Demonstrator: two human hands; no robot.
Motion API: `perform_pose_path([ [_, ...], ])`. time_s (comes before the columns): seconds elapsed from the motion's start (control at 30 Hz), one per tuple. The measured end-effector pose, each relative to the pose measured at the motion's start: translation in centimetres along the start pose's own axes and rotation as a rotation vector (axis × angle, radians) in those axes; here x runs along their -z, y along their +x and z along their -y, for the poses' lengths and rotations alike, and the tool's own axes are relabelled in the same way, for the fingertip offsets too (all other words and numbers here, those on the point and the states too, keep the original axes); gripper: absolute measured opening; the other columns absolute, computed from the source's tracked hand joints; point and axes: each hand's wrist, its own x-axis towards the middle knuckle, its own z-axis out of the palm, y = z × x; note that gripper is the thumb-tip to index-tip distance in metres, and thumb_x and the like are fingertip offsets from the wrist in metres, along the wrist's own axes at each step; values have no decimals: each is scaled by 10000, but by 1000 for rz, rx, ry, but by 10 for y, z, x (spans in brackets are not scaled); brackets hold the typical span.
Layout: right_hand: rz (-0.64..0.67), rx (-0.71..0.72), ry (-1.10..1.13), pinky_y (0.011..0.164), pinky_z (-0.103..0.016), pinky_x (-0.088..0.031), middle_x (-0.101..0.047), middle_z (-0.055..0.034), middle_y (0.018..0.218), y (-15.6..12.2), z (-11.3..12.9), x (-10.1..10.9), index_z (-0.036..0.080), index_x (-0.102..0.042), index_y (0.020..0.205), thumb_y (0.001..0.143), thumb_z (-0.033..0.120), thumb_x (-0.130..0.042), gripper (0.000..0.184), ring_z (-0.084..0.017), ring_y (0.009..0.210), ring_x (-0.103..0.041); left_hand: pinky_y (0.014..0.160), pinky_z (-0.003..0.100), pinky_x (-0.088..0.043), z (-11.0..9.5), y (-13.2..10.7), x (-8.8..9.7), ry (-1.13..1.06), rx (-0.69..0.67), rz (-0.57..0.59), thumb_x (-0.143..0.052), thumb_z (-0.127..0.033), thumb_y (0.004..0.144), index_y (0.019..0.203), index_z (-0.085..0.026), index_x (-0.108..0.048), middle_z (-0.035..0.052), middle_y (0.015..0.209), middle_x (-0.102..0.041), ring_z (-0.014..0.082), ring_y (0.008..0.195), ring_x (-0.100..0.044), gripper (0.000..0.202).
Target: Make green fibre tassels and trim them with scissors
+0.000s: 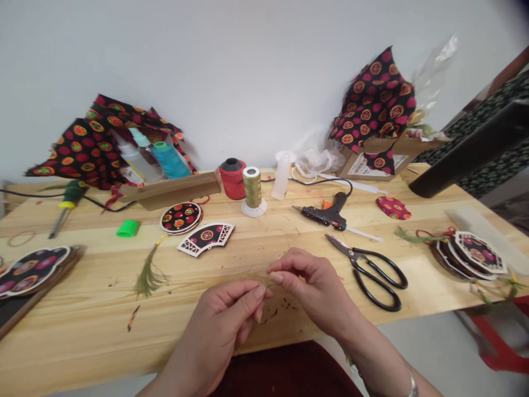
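Note:
My left hand (pixel 231 311) and my right hand (pixel 309 286) almost meet over the front of the wooden table, thumbs and forefingers pinched. Between the fingertips runs a fine greenish-gold thread, faint and partly hidden by the fingers. Beyond them stands a spool of gold thread (pixel 252 190), beside a red thread spool (pixel 233 179). A fan-shaped ornament (pixel 206 238) with patterned fabric lies left of my hands, close to a round ornament (pixel 181 217) with a green tassel (pixel 150 275). To the right of my right hand rest black-handled scissors (pixel 366 270).
Behind the scissors lies a black glue gun (pixel 326 214). Stacked ornaments (pixel 475 253) sit at right, and a cloud-shaped ornament (pixel 33 270) at left. Patterned cloth drapes over boxes along the wall, near a screwdriver (pixel 68 204) and a green cap (pixel 128 228). Another person's sleeve (pixel 479 124) shows far right.

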Motion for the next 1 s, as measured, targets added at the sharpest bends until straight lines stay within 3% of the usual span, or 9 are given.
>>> perform_pose_path([
  [0.13,47,-135,142,704,-274,-435,-658,-10,759,0,-5,-1,178,-729,856,765,220,-635,138,-135,734,-575,430,247,-139,1,-1,3,-8,-2,9,-607,-332,794,557,-156,-593,-56,488,-420,58,416,-242,295],
  [0.37,160,-299,465,664,-247,-428,-649,17,642,3,-9,-9,176,-741,753,624,243,-766,147,-109,641,-569,444,258,-141,4,-2,8,32,-16,54,-565,-354,825,568,-166,-579,-68,466,-371,75,436,-233,319],
  [0.57,159,-268,436,603,-240,-426,-631,16,572,5,-6,-13,157,-709,633,622,254,-773,116,-105,575,-554,441,262,-130,4,-4,11,30,0,85,-586,-357,812,586,-162,-599,-60,491,-392,74,443,-230,298],
  [0.7,131,-211,343,591,-222,-417,-611,26,558,5,-2,-13,147,-664,612,670,172,-708,77,-97,571,-539,435,249,-139,3,-3,9,-9,0,90,-605,-346,803,588,-151,-626,-53,490,-402,67,442,-245,291],
  [1.0,80,-194,218,541,-195,-382,-549,56,528,8,4,-9,151,-603,590,711,154,-630,123,-74,524,-473,417,178,-162,2,-3,6,-338,126,79,-623,-312,802,741,-134,-682,0,594,-533,46,464,-228,197],
])
